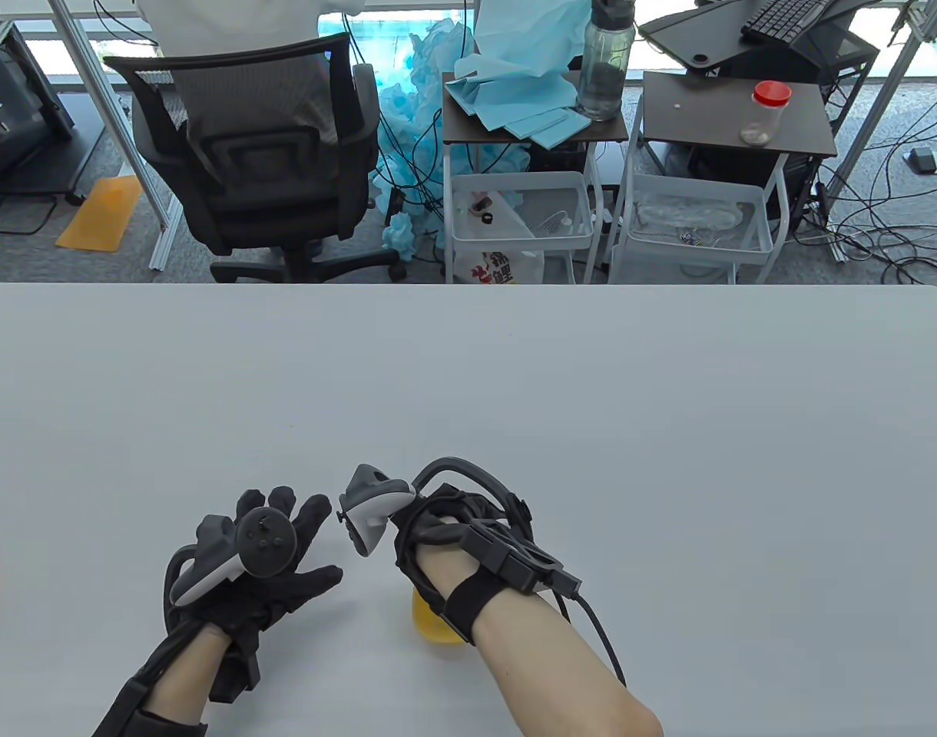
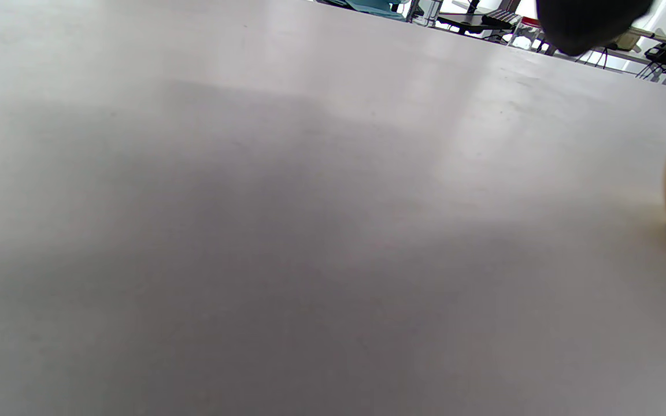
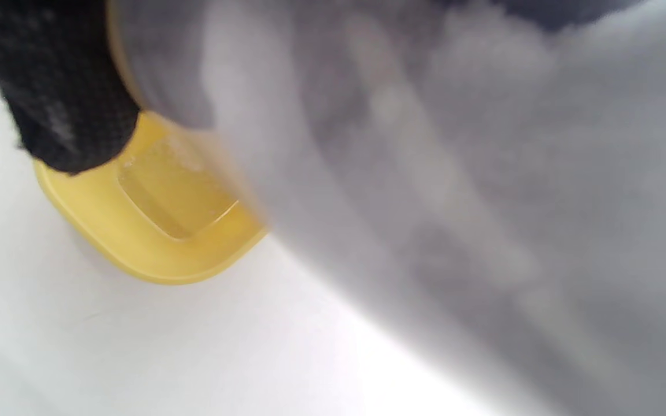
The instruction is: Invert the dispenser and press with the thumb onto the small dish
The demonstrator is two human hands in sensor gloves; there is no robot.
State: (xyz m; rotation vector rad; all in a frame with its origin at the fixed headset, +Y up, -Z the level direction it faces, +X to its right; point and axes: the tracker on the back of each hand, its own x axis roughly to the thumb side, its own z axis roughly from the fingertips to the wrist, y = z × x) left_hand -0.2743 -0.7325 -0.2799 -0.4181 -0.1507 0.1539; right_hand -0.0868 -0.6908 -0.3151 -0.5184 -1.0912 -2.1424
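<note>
Near the desk's (image 1: 514, 368) front edge, the right grip (image 1: 445, 537) held a blurred dispenser (image 3: 425, 173) over the yellow dish (image 3: 107, 242); the left grip (image 1: 261, 560) lay wide, fingers spread.

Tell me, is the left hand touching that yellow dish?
Apart. The table view shows the left hand spread open, bare table between it and the yellow dish.

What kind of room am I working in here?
Likely an office or lab workspace: a mesh office chair behind the white table, a keyboard on a desk, and cables strewn over the carpet.
</note>
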